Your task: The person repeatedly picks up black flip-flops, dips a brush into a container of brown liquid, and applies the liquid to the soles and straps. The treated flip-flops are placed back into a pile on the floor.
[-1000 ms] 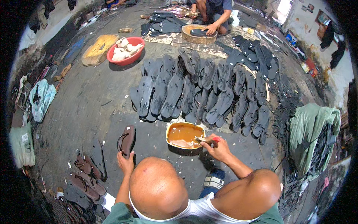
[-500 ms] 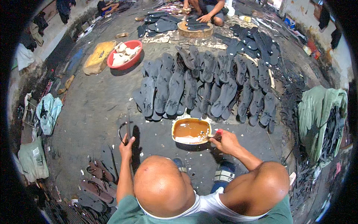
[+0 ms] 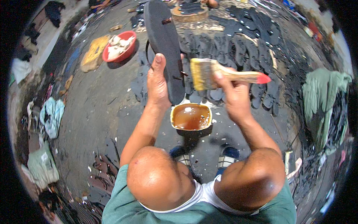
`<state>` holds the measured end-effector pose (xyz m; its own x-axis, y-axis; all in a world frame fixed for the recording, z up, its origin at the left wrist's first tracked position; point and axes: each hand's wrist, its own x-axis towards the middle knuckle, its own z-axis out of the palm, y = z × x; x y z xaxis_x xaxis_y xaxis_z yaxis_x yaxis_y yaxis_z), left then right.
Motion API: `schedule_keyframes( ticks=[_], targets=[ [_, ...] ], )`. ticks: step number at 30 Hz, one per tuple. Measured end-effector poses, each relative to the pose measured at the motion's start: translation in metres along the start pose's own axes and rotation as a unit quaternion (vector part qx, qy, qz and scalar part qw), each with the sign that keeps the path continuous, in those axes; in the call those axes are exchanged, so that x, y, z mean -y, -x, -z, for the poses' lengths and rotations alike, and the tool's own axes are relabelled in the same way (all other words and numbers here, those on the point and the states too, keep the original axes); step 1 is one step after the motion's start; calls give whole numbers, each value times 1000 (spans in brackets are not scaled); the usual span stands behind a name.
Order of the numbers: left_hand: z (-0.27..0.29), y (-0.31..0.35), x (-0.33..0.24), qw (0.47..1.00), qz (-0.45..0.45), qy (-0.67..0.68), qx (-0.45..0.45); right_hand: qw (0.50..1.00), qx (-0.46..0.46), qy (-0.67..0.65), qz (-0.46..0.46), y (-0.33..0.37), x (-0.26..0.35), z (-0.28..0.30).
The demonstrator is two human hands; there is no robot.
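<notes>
My left hand grips a black flip-flop, held upright with its broad sole face showing and a strap loop sticking out on the left side. In my right hand is a wide paintbrush with yellowish bristles and a wooden handle tipped red. Its bristles point left toward the flip-flop, with a small gap between them. Below both hands, on the floor, stands a pale rectangular tub of glossy brown liquid.
Rows of black sandals lie beyond my hands. A red basin with whitish pieces sits at the far left beside a yellowish block. A round wooden block stands at the back. Green cloth hangs at the right.
My left hand has raised the flip-flop from low on the left to above the tub. My right hand has lifted the brush out of the tub and turned its bristles toward the flip-flop.
</notes>
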<state>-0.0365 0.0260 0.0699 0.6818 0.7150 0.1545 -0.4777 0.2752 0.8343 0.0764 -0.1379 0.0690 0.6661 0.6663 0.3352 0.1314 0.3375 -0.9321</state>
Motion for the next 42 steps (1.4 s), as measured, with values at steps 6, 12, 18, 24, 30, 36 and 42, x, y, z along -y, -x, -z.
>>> schedule_keyframes(
  ticks=[6, 12, 18, 24, 30, 36, 42],
  targets=[
    [-30, 3, 33, 999, 29, 28, -37, 998, -2, -63, -15, 15, 1, 3],
    [-35, 21, 36, 993, 4, 116, 16, 998, -26, 50, -3, 10, -30, 21],
    [-54, 31, 21, 989, 33, 140, 14, 945, 30, 145, 292, 5, 2, 17],
    [-44, 26, 9, 994, -2, 102, -41, 962, 221, 77, 138, 34, -3, 24],
    [-39, 35, 32, 994, -82, 76, 19, 989, -45, 86, 115, 15, -20, 6],
    [-40, 32, 38, 998, -56, -3, 41, 970, -143, 66, 182, 8, 13, 33],
    [-51, 52, 53, 996, -30, -45, 74, 932, -123, 177, 291, -43, 40, 10]
  ],
)
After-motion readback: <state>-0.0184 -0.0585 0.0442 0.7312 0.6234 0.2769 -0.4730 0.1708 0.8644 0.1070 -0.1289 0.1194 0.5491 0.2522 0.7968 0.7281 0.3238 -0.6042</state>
